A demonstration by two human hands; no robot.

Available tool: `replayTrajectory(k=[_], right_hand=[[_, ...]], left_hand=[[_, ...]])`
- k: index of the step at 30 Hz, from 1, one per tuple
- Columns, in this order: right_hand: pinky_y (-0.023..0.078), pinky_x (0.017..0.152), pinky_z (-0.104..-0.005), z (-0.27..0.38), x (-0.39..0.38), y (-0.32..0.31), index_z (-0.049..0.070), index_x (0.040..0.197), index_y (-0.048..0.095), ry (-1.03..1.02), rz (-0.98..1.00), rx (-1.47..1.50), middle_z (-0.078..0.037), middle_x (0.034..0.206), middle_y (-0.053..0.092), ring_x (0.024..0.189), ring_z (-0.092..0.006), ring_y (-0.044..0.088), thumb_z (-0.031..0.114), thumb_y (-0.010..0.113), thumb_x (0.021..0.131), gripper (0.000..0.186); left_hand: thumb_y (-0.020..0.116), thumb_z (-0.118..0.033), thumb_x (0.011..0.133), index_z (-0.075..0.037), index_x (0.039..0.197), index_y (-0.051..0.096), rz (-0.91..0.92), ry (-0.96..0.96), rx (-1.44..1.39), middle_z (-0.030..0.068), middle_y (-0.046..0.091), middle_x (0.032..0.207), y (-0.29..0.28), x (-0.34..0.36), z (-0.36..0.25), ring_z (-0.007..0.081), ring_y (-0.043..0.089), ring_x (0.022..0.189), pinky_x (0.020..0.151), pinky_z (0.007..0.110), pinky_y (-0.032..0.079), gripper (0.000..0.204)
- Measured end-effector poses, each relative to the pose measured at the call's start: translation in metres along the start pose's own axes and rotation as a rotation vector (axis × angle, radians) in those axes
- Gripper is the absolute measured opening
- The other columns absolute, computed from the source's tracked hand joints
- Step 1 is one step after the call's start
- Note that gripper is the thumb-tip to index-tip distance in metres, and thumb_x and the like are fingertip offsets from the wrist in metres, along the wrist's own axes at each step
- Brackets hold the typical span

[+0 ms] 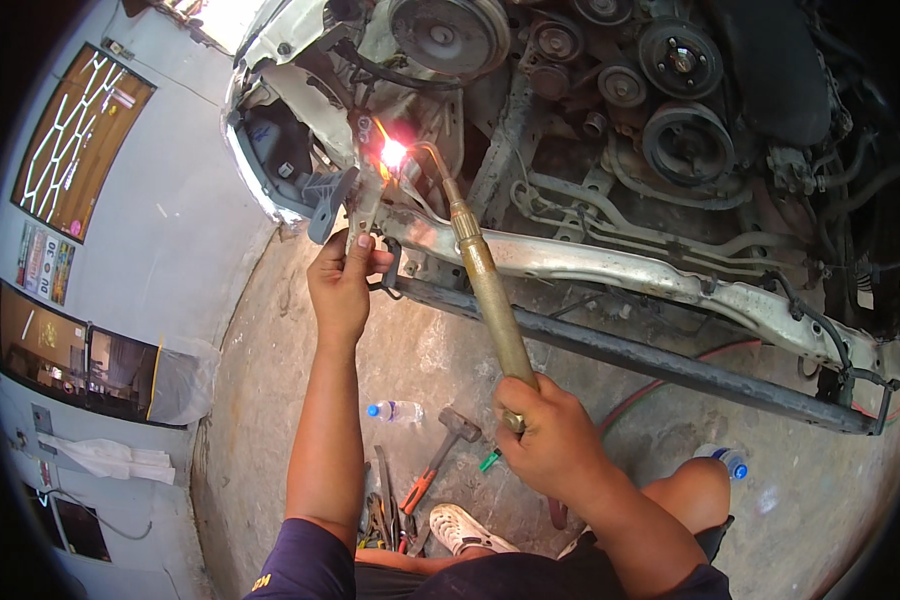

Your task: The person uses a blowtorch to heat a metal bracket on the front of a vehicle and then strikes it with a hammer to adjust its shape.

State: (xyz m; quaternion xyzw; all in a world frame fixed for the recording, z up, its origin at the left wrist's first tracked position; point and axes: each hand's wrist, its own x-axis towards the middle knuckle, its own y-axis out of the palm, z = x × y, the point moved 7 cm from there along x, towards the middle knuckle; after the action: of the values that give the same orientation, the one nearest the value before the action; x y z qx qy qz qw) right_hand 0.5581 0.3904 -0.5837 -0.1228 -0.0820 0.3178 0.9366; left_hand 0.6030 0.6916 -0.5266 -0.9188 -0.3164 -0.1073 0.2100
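My right hand (552, 440) is wrapped round the brass handle of a gas welding torch (488, 295). The torch slants up and left, and its bent copper tip ends at a bright flame (394, 153). Glowing orange metal shows just around the flame, against the car's front body panel; glare hides the exact spot. Below the flame, my left hand (342, 285) pinches the lower end of a light metal strip (367, 205) between thumb and fingers. Right beside that strip is a grey bracket-like piece (330, 207).
A silver crossmember (600, 262) and a dark bar (630, 350) span the car's front, with engine pulleys (687, 143) behind. On the concrete floor lie a hammer (440, 458), several hand tools (382, 510), a water bottle (395, 411) and a red hose (660, 385).
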Motion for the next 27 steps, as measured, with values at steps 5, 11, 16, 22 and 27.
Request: replayTrajectory(k=[5,11,16,22,27], right_hand=[[0.055,0.074,-0.0524,0.0018,0.0018,0.0003,0.012,0.100,0.058,0.003,0.014,0.011,-0.020,0.099,0.063,0.086,-0.0451,0.068,0.006,0.071,0.083,0.022],[0.055,0.075,-0.0522,0.0003,0.0047,0.0034,0.012,0.101,0.059,-0.003,0.022,0.010,-0.019,0.098,0.063,0.086,-0.0448,0.068,0.005,0.071,0.083,0.022],[0.056,0.075,-0.0521,0.0000,0.0062,0.0033,0.012,0.101,0.059,-0.002,0.021,0.013,-0.020,0.098,0.063,0.086,-0.0446,0.068,0.005,0.071,0.082,0.023],[0.056,0.074,-0.0521,-0.0009,0.0072,0.0050,0.012,0.101,0.059,-0.010,0.021,0.004,-0.020,0.098,0.063,0.086,-0.0447,0.068,0.004,0.071,0.082,0.024],[0.055,0.074,-0.0522,-0.0001,0.0075,0.0052,0.011,0.101,0.059,-0.019,-0.001,0.002,-0.021,0.097,0.063,0.086,-0.0453,0.068,0.004,0.071,0.081,0.024]], left_hand=[[0.067,-0.022,0.104,0.006,0.119,0.069,0.037,0.009,-0.038,0.0087,0.070,0.096,-0.0006,0.0009,0.0008,0.0169,0.072,0.079,0.072,0.030,0.060,0.031],[0.067,-0.021,0.104,0.006,0.117,0.069,0.054,0.014,-0.046,0.0090,0.071,0.097,-0.0013,0.0017,0.0005,0.0171,0.072,0.080,0.072,0.031,0.060,0.030],[0.066,-0.020,0.104,0.007,0.116,0.069,0.063,0.013,-0.046,0.0095,0.071,0.097,-0.0016,0.0024,0.0007,0.0173,0.072,0.080,0.072,0.031,0.060,0.029],[0.065,-0.018,0.105,0.007,0.119,0.068,0.082,0.016,-0.039,0.0089,0.073,0.091,-0.0027,0.0037,0.0011,0.0160,0.073,0.078,0.072,0.029,0.059,0.029],[0.065,-0.018,0.105,0.006,0.119,0.068,0.082,0.020,-0.036,0.0094,0.074,0.089,-0.0037,0.0043,0.0007,0.0157,0.072,0.077,0.072,0.029,0.059,0.028]])
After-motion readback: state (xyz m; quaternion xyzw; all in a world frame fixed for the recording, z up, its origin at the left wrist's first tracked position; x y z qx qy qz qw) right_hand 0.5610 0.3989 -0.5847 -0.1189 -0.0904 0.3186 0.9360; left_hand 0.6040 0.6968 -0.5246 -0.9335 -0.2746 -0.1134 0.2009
